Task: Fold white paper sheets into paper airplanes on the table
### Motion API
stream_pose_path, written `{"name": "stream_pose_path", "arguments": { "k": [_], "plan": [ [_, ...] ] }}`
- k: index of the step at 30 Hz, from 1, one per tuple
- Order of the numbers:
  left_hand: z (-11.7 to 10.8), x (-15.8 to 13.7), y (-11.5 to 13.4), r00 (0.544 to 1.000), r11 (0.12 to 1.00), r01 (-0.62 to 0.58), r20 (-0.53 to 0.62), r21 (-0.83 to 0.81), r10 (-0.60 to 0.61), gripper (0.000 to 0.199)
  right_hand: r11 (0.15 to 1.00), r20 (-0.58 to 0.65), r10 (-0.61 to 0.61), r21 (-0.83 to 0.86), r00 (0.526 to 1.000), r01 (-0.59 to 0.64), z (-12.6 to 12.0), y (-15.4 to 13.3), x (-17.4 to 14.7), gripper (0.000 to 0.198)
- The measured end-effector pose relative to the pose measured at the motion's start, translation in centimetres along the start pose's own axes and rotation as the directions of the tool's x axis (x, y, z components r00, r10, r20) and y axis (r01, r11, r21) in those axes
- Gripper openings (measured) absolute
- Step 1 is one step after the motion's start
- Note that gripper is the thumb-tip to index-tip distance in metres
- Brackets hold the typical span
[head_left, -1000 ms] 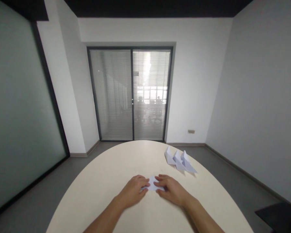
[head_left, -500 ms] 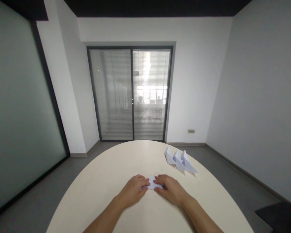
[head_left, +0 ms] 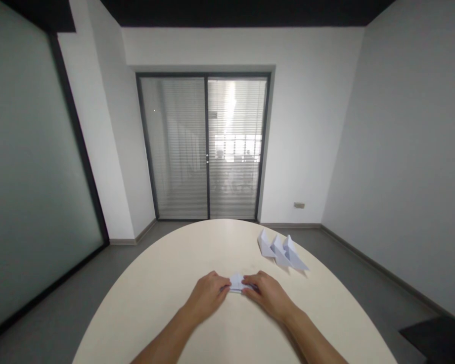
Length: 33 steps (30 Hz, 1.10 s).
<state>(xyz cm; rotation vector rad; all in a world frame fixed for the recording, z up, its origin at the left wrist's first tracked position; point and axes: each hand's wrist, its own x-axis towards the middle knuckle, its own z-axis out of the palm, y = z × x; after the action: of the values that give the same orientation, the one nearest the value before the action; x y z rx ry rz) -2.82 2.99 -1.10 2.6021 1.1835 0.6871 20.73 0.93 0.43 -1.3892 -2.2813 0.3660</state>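
Observation:
A small folded white paper [head_left: 235, 283] lies between my hands, low over the near middle of the table. My left hand [head_left: 210, 293] pinches its left end between thumb and fingers. On the opposite end, my right hand [head_left: 265, 291] grips the paper the same way. Both ends of the paper are hidden under the fingers; the middle shows a raised peak and a layered lower edge. Beyond my right hand, three folded white paper boats [head_left: 282, 251] stand in a close row, touching or overlapping.
The round cream table [head_left: 167, 268] curves away on all sides. Behind it are a glass door with blinds [head_left: 208, 146] and white walls. A dark flat object [head_left: 438, 336] is at the lower right, beside the table.
Both hands have tightened from fingers laid over the paper to a pinch at its ends. More of the paper's middle now shows, with a peak upward. The paper boats have not moved.

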Motion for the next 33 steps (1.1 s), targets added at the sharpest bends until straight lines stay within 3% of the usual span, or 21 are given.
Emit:
{"name": "stream_pose_path", "arguments": {
  "k": [6,12,33],
  "plan": [
    [0.4,0.2,-0.7,0.996,0.992,0.09,-0.017,0.086,-0.089,0.025,0.997,-0.036,-0.057,0.059,0.998,0.059,0.5,0.4,0.0,0.032],
    [0.6,0.4,-0.9,0.989,0.98,0.151,-0.015,0.128,-0.15,0.025,0.999,-0.064,0.049,0.008,0.997,-0.049,0.8,0.7,0.1,0.036],
    [0.8,0.3,-1.0,0.99,0.997,0.08,-0.117,-0.006,-0.08,0.022,0.992,-0.121,0.129,0.019,0.984,-0.128,1.2,0.2,0.2,0.037]
  ]
}}
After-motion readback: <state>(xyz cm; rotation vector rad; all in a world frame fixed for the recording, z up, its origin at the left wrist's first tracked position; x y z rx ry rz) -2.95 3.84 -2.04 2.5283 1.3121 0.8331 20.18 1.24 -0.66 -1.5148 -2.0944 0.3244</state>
